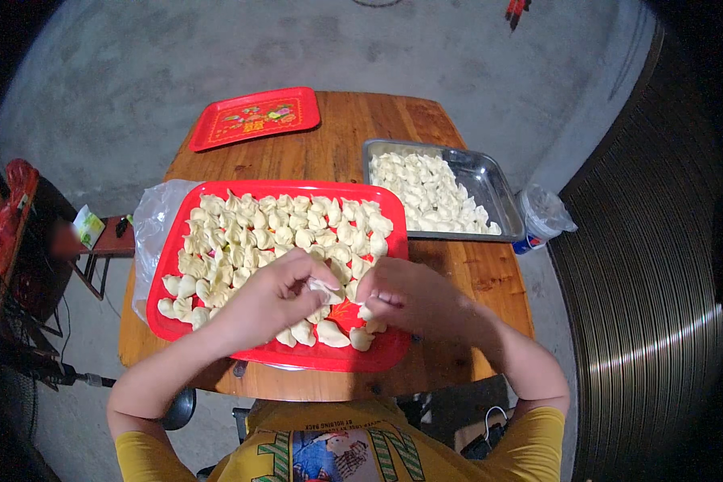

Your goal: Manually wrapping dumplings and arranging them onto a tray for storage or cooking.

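Observation:
A large red tray (165, 265) full of pale folded dumplings (283, 233) lies on the near part of the wooden table. Over its middle, my left hand (275, 299) pinches a white dumpling (325, 291) between thumb and fingers. Just to the right, my right hand (402, 296) is closed, fingers curled down among the dumplings at the tray's right side; I cannot make out what, if anything, those fingertips grip. A steel pan (490, 201) with more white dumplings sits behind the red tray, to the right.
A second red tray (213, 128) lies at the wooden table's (377, 112) back left. A plastic bag (153, 225) is beside the full tray. A bucket (538, 221) stands right of the table, near a corrugated shutter (643, 281). A low wooden stand (96, 245) is at the left.

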`<state>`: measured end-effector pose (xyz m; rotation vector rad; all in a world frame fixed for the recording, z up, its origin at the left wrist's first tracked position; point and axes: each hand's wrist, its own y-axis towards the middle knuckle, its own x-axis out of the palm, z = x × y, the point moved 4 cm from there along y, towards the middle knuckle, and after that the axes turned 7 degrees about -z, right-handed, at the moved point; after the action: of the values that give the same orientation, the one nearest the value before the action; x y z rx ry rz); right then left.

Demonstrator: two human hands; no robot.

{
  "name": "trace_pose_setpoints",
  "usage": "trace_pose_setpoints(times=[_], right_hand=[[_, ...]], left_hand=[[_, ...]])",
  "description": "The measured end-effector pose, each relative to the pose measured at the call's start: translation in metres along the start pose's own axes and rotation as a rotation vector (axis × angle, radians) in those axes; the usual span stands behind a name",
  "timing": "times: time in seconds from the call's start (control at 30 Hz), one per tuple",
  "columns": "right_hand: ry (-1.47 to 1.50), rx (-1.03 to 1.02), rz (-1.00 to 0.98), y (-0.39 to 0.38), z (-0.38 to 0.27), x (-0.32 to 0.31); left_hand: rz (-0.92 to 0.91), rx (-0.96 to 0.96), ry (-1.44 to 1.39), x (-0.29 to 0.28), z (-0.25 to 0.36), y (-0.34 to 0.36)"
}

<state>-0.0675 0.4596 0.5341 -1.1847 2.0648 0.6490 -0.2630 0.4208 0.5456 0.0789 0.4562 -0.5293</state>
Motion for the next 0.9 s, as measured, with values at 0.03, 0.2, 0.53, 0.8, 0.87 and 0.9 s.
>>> trace_pose_setpoints(times=[0.03,0.2,0.53,0.8,0.87,0.9], right_hand=[[-0.380,-0.276,0.083,-0.002,-0.014,0.004],[-0.308,-0.092,0.034,0.012,-0.029,0.008],[-0.348,-0.032,-0.016,0.026,-0.015,0.007],[0.052,-0.015,0.134,0.008,-0.026,-0.004],[-0.026,-0.049,0.153,0.004,-0.028,-0.004],[-0.077,-0.013,0.159,0.001,-0.027,-0.003]], left_hand=[[0.002,-0.001,0.000,0.004,0.003,-0.002],[0.106,0.035,0.194,0.002,0.019,-0.010],[0.039,-0.106,0.101,-0.008,0.010,-0.015],[0.002,-0.182,-0.227,0.008,-0.005,0.007],[-0.018,-0.190,-0.284,0.014,-0.001,0.011],[-0.033,-0.196,-0.337,0.018,0.001,0.012]])
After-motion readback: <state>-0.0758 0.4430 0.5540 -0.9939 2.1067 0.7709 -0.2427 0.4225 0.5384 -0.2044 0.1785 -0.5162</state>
